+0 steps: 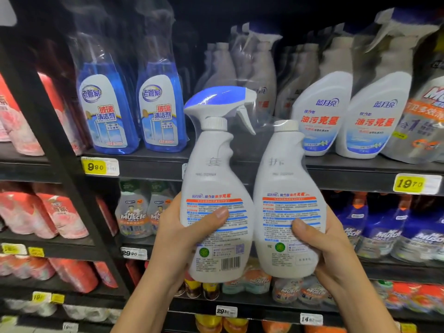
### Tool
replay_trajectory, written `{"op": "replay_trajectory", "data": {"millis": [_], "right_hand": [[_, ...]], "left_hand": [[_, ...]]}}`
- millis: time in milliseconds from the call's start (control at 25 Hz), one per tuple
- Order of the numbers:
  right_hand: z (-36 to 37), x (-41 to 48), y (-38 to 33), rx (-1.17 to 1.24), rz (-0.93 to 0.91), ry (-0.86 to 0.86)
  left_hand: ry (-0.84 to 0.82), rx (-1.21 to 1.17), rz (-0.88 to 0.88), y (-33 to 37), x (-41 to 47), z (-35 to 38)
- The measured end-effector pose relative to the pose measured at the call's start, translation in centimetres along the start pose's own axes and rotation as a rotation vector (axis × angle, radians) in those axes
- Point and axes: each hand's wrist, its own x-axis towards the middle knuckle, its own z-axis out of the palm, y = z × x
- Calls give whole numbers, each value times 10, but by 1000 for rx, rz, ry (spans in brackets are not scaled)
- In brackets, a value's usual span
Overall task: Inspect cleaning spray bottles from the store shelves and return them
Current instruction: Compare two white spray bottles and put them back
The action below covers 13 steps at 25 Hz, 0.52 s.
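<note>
A shopper holds two white cleaning bottles side by side in front of the shelf (336, 175), backs turned toward the face, apparently so the fine print on the rear labels can be read. The left hand (187, 239) curls round the lower body of the spray bottle (213, 183), thumb across its label; the right hand (329, 248) grips the capped bottle (286, 186) just beside it the same way. Both stand upright, long axes vertical, necks above the shelf's edge and bases below it; the blue-topped spray head points toward the capped bottle, to the shopper's right. Matching bottles (322, 111) wait on the shelf behind.
</note>
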Motion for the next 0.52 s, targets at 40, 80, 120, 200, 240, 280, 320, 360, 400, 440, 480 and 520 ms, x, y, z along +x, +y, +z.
{"op": "replay_trajectory", "data": {"millis": [40, 80, 120, 200, 240, 280, 320, 360, 400, 440, 480, 520], "right_hand": [[1, -1, -2, -27, -34, -12], [3, -2, -4, -59, -68, -23], [4, -2, -6, -97, -102, -32], [4, -4, -7, -180, -147, -44], [4, -5, -8, -214, -154, -47], [4, -5, -8, -236, -153, -53], [4, -6, -8, -253, -149, -62], [5, -7, -8, -266, -146, -76], [5, -8, -9, -277, -142, -89], [5, -9, -8, -291, -138, -97], [4, -9, -8, -310, -135, -95], [3, -9, -7, -331, -133, -87]], "left_hand": [[-3, -42, -13, -4, 1, -3], [-5, -81, -21, -8, 2, -5], [-4, -111, -21, -12, 3, -7], [-5, -124, 2, -20, 5, -13], [-4, -114, 22, -22, 5, -16], [-10, -106, 45, -23, 5, -18], [-21, -99, 68, -24, 5, -21], [-36, -86, 89, -24, 5, -25], [-52, -64, 110, -23, 5, -27], [-63, -27, 126, -22, 5, -30], [-61, 15, 130, -22, 5, -33], [-45, 55, 124, -21, 4, -35]]}}
